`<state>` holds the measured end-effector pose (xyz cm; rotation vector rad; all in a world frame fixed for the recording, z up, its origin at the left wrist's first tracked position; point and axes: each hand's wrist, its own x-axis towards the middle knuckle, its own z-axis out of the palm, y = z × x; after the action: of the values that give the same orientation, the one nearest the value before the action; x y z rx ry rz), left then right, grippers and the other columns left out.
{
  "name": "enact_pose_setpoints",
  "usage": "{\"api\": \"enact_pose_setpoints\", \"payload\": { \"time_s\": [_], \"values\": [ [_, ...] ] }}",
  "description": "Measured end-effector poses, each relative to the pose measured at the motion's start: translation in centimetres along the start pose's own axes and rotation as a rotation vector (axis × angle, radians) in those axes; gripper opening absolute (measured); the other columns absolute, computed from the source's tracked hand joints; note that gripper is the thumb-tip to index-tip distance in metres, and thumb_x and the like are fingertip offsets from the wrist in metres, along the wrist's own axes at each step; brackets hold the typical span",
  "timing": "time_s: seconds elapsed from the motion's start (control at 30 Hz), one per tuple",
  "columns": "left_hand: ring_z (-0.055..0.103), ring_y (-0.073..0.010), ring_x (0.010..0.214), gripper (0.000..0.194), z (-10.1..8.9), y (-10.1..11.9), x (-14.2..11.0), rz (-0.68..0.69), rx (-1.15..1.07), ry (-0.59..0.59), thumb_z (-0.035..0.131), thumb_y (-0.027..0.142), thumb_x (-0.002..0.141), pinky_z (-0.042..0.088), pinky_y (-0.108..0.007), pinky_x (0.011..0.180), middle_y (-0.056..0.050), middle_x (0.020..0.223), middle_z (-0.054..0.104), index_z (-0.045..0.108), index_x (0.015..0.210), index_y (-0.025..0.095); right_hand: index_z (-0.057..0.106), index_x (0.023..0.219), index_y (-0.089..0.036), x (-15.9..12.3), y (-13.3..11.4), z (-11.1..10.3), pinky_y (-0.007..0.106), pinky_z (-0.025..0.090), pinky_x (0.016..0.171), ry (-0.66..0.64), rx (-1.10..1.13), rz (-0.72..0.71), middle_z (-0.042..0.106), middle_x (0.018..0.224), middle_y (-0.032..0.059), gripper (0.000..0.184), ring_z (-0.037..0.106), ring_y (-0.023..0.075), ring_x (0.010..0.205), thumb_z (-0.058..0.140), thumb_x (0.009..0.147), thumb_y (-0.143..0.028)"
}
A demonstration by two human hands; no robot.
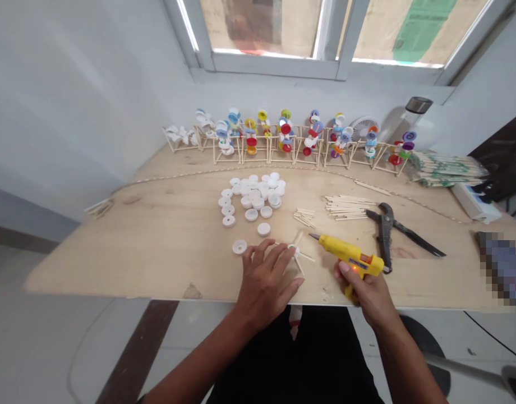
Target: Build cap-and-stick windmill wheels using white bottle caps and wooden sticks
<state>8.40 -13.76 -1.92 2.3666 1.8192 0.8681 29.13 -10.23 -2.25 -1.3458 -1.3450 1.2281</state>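
Observation:
A yellow hot glue gun [346, 252] is gripped in my right hand [367, 289], its nozzle pointing left and a small orange light glowing on its side. Just left of the nozzle lies a spoked piece of short wooden sticks [299, 265] radiating from a small white hub [294, 251]. My left hand [264, 280] rests palm down on the table with fingers stretched out and apart, the index fingertip touching the hub and partly covering it. Loose white bottle caps [263, 229] lie beyond this hand, one of them [240, 247] beside its fingers with a hole in the middle.
Short sticks [304, 217] and longer sticks [350, 207] lie behind the glue gun. Black-handled pliers [386, 230] sit to the right. Stick frames with colourful caps [285, 140] line the wall, near a bottle [409, 120], bagged sticks [449, 168] and a power strip [477, 202].

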Motion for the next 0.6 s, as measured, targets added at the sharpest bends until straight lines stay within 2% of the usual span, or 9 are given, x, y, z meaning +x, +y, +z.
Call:
{"api": "enact_pose_setpoints", "payload": {
  "time_s": [0.13,0.33,0.6],
  "values": [
    [0.047,-0.0315,0.116,0.045,0.4,0.3,0.2,-0.020,-0.037,0.053,0.061,0.034,0.078,0.029,-0.048,0.097,-0.011,0.115,0.064,0.054,0.118,0.015,0.062,0.067,-0.016,0.0,-0.1,0.1,0.024,0.037,0.053,0.006,0.009,0.008,0.056,0.064,0.0004,0.031,0.048,0.0134,0.059,0.065,0.075,-0.046],
    [0.048,-0.0307,0.115,0.040,1.0,0.6,0.3,-0.037,-0.060,0.095,0.061,0.029,0.079,0.028,-0.048,0.097,-0.010,0.112,0.066,0.053,0.115,0.016,0.063,0.072,-0.017,-0.1,0.0,-0.2,0.024,0.041,0.058,-0.026,0.053,0.044,0.060,0.068,0.0015,0.026,0.054,0.0149,0.065,0.066,0.075,-0.043],
    [0.052,-0.0306,0.108,0.042,1.6,1.5,0.8,-0.149,-0.014,0.169,0.064,0.030,0.076,0.030,-0.049,0.095,-0.010,0.107,0.067,0.056,0.114,0.016,0.064,0.072,-0.017,-0.1,0.0,0.0,0.024,0.044,0.059,0.016,0.046,0.054,0.062,0.068,0.0013,0.028,0.056,0.0150,0.065,0.069,0.072,-0.045]
  ]
}}
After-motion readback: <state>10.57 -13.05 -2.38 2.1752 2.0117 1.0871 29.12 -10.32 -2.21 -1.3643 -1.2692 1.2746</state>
